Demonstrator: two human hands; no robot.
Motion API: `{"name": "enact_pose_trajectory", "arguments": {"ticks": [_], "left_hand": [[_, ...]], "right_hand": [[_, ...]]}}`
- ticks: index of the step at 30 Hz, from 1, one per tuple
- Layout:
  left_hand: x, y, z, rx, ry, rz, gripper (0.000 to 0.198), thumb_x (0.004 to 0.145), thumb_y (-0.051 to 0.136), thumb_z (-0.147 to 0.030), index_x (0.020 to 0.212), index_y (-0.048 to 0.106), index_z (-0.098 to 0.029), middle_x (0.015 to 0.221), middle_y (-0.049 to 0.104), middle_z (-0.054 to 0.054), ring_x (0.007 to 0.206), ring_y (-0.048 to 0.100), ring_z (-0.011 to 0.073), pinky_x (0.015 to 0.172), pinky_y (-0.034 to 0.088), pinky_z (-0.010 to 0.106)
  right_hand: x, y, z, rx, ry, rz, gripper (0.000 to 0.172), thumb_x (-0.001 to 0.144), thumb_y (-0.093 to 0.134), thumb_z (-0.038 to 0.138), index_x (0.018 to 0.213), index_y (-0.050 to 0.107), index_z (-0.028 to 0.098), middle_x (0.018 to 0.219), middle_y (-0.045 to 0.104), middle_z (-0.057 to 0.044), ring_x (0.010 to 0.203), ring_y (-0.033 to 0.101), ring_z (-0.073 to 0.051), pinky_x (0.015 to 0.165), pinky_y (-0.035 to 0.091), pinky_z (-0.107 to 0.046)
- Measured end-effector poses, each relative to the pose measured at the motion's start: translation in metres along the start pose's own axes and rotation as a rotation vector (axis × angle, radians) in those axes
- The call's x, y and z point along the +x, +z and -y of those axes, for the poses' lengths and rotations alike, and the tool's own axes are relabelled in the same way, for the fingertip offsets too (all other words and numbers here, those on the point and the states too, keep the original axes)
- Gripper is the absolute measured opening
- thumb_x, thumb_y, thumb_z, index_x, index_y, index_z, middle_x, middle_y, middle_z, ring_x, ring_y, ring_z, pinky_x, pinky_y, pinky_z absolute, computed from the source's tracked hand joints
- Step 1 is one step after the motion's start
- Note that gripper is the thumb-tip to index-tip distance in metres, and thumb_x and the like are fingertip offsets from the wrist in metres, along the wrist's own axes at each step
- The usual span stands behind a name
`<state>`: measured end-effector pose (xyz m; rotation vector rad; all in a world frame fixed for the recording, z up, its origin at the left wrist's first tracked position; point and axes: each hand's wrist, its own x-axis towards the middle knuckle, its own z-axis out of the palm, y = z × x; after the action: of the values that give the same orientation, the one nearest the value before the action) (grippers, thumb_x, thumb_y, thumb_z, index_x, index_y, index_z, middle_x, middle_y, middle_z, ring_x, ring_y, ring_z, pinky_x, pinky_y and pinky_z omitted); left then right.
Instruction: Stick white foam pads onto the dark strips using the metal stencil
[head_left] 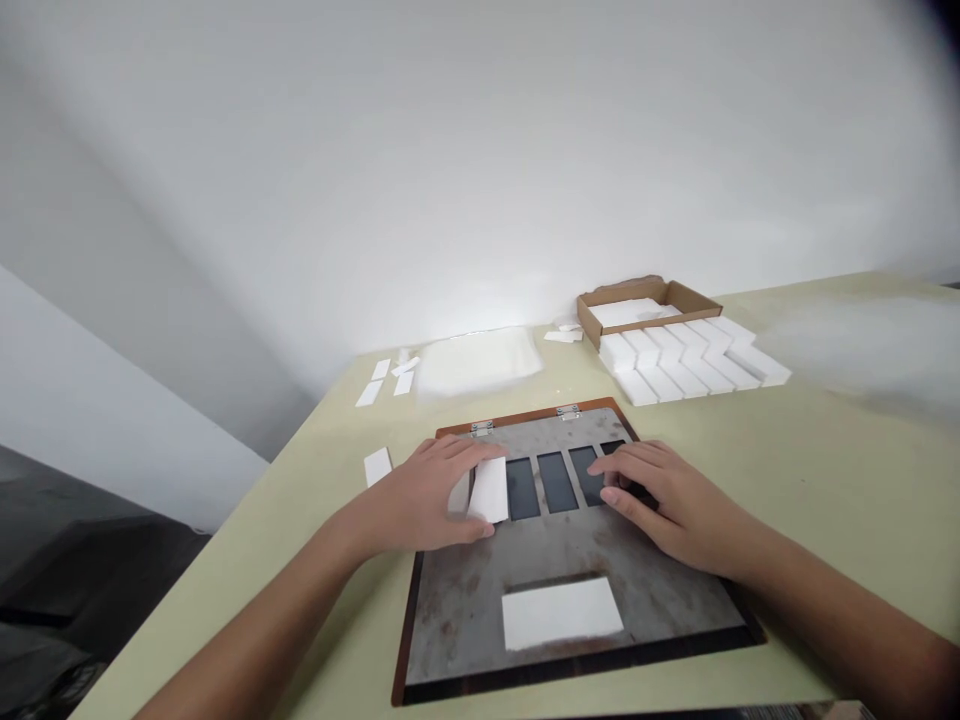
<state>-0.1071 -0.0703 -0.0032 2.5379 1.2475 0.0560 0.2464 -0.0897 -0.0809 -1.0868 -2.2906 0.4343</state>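
Observation:
My left hand (431, 495) grips a white rectangular card (489, 490) by its two ends, thumb at the near end and fingers at the far end. The card is over the left end of a row of dark rectangular slots in a stained grey metal plate (465, 600). My right hand (660, 500) is over the right end of that row, its fingers loosely bent and its thumb apart from them. Nothing shows between them, and the hand partly covers the slots there. A white block (562, 612) lies crosswise on the near part of the plate.
Two hinges (482, 428) join the plate to a brown board at its far edge. Several white blocks (682, 360) stand in rows before a cardboard box (592, 318). Loose white cards (378, 466) lie at left, with a pale translucent sheet (480, 360) at the back.

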Motion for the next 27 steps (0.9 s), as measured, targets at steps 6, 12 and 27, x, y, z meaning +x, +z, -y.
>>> {"name": "enact_pose_trajectory", "arguments": {"ticks": [6, 12, 27], "left_hand": [[0.0002, -0.0011, 0.0026, 0.047, -0.008, 0.017, 0.076, 0.089, 0.079, -0.057, 0.156, 0.049, -0.038, 0.158, 0.056, 0.004, 0.149, 0.046, 0.0385, 0.121, 0.041, 0.053], [0.0005, -0.0012, 0.0029, 0.078, 0.000, 0.032, 0.074, 0.090, 0.077, -0.061, 0.155, 0.050, -0.039, 0.158, 0.057, 0.002, 0.149, 0.048, 0.0368, 0.122, 0.040, 0.053], [0.0020, -0.0045, -0.0017, 0.072, 0.000, 0.021, 0.073, 0.092, 0.075, -0.061, 0.156, 0.050, -0.036, 0.160, 0.055, 0.004, 0.150, 0.047, 0.0384, 0.122, 0.042, 0.054]], "right_hand": [[0.0002, 0.0001, -0.0007, 0.001, -0.015, 0.000, 0.027, 0.111, 0.048, 0.041, 0.125, 0.066, 0.026, 0.121, 0.074, -0.008, 0.114, 0.067, -0.028, 0.103, 0.049, -0.051], [-0.0003, 0.0009, -0.0013, 0.002, -0.031, 0.000, 0.025, 0.110, 0.050, 0.040, 0.124, 0.066, 0.025, 0.120, 0.074, -0.008, 0.113, 0.066, -0.028, 0.102, 0.048, -0.051], [0.0011, 0.0005, -0.0001, 0.006, -0.039, 0.003, 0.024, 0.109, 0.053, 0.040, 0.121, 0.067, 0.025, 0.118, 0.073, -0.007, 0.111, 0.065, -0.027, 0.102, 0.047, -0.047]]}}
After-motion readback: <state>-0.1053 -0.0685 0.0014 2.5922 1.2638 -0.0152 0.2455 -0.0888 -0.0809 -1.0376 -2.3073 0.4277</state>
